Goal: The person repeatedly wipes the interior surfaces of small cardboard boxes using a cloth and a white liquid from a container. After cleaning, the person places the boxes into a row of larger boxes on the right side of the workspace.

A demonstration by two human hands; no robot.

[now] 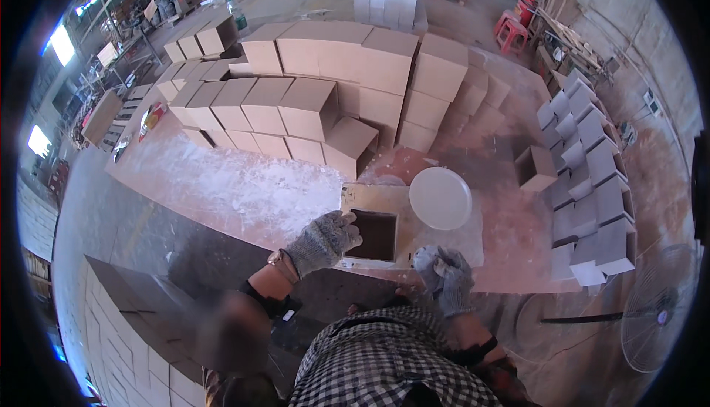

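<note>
My left hand (323,240), in a grey knit glove, rests on the left edge of an open brown cardboard box (375,234) that stands at the near edge of the dusty worktable (244,185). The fingers curl over the box's rim. My right hand (444,276), also gloved, hovers just right of the box near the table's edge, fingers bent; whether it holds anything I cannot tell. A white round disc (441,197) lies on the table just beyond the box, to its right.
Stacks of shut brown boxes (310,103) fill the back of the table. One open box (536,168) stands at the right, beside rows of grey-white boxes (592,185). A standing fan (654,311) is at lower right. Red stools (514,29) sit far back.
</note>
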